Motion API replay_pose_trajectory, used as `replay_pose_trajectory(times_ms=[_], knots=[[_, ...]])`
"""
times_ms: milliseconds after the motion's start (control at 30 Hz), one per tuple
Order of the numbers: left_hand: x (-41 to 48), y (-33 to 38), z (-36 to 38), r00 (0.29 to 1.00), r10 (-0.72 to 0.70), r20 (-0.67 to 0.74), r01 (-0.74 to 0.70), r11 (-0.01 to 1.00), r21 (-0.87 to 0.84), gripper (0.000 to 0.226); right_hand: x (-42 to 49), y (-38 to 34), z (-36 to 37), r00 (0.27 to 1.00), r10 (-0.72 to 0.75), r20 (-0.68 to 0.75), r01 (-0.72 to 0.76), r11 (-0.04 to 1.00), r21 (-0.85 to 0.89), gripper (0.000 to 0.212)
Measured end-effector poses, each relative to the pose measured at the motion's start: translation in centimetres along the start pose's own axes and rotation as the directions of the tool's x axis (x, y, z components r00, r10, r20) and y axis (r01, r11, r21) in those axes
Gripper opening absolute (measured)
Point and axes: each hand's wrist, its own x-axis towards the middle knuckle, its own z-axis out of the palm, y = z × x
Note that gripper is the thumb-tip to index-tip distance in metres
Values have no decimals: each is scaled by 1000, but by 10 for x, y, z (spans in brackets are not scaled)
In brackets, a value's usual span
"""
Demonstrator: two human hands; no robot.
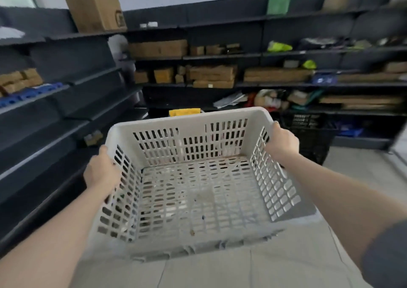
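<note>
A white slotted plastic basket (189,122) hangs in the air in front of me, tilted so its open top faces me. Only a few small specks lie on its bottom. My left hand (101,171) grips the left rim with fingers curled over the edge. My right hand (282,141) grips the right rim the same way. Both forearms reach in from the lower corners.
Dark metal shelving (88,83) runs along the left side and across the back wall (220,85), loaded with cardboard boxes (211,76), blue bins (28,94) and bright green items (278,46). A black crate (308,131) stands on the tiled floor (286,265) at right.
</note>
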Motion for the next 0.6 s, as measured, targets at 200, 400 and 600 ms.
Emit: replay_pose_trajectory(times_ms=[200,400,600], knots=[[76,159,87,983,174,64,-168,982,-84,39,102,93,-15,979,191,-65,-194,980,-41,49],[152,326,179,932,335,138,-314,937,-151,39,204,177,-22,927,352,-129,-362,930,-67,41],[201,497,262,882,441,165,-413,893,-177,39,306,272,-26,861,474,-186,-492,868,-65,38]])
